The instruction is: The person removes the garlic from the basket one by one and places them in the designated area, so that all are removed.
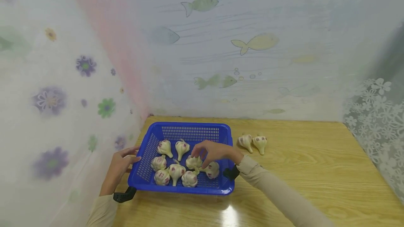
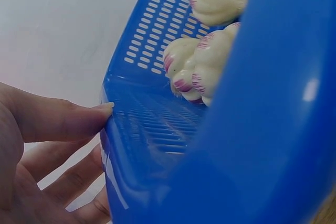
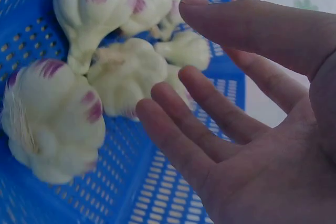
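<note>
A blue plastic basket [image 1: 181,187] with slotted walls holds several garlic bulbs [image 1: 176,172], white with purple streaks. At its left side my left hand [image 1: 117,167] pinches the rim. In the left wrist view the thumb [image 2: 79,119] lies on the rim's edge, with the other fingers on the outer side. My right hand [image 1: 216,151] reaches over the right part of the basket, fingers spread and nothing between them. Right below its fingertips lies one garlic bulb [image 1: 193,163]; another bulb [image 3: 55,121] shows large in the right wrist view.
Two more garlic bulbs [image 1: 251,143] lie on the wooden table [image 1: 300,171], just right of the basket. A flower-painted wall [image 1: 63,122] stands close on the left. Behind the table rises a wall [image 1: 202,55] painted with fish.
</note>
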`<action>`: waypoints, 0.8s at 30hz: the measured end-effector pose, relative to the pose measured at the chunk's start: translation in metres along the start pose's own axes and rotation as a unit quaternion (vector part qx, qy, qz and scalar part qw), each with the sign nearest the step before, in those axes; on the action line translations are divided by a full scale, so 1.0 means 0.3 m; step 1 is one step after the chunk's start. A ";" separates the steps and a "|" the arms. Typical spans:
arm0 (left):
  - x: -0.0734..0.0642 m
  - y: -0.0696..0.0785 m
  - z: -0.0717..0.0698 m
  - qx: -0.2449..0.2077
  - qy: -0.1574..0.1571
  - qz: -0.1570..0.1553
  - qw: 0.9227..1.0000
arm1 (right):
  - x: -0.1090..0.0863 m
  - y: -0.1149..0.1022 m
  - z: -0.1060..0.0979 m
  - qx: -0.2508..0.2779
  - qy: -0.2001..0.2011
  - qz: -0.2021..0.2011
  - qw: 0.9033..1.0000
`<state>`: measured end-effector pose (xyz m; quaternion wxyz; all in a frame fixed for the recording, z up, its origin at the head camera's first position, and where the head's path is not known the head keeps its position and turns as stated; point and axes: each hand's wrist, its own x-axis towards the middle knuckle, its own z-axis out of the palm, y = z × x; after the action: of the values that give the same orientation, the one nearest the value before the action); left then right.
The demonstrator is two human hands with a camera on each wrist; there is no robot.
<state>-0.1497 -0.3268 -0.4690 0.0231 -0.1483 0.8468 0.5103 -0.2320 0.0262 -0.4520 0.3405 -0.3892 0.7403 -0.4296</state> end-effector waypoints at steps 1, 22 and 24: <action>0.000 -0.001 0.000 0.000 0.001 0.000 1.000 | 0.009 -0.001 0.007 -0.002 -0.008 0.003 1.000; 0.005 -0.004 0.004 -0.003 0.004 0.000 1.000 | 0.138 0.002 0.148 -0.099 -0.110 -0.010 0.989; 0.005 -0.004 0.005 -0.003 0.005 -0.001 1.000 | 0.146 0.009 0.153 -0.118 -0.114 -0.009 0.986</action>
<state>-0.1510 -0.3264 -0.4710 0.0189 -0.1522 0.8450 0.5123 -0.2146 -0.0279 -0.4802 0.3709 -0.4797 0.7385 -0.2948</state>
